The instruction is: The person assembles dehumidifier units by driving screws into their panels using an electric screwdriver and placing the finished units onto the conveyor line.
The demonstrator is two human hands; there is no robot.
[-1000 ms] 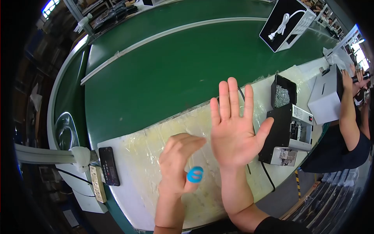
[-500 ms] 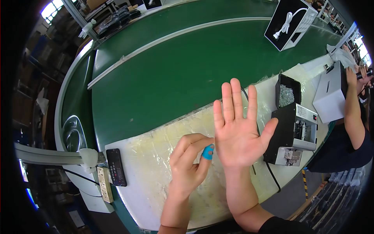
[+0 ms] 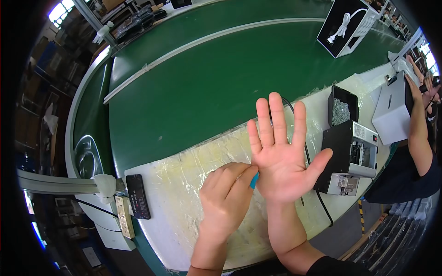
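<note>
While the left hand (image 3: 225, 198), its grip closed on something I cannot tell, meets the outer edge of the open, empty right hand (image 3: 287, 170), one blue wrap (image 3: 254, 180) sits at its fingertips over the surface's (image 3: 170, 225) near half; rubbing could loosen it. Counted: two hands, one phone (image 3: 137, 196) by the left edge, one black bin (image 3: 348, 94) near the far right corner.

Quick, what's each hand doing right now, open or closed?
Left hand: closed, fingers bent together, a bit of blue material at the fingertips; whether worn or gripped, I can't tell.
Right hand: open, palm up, empty.
</note>
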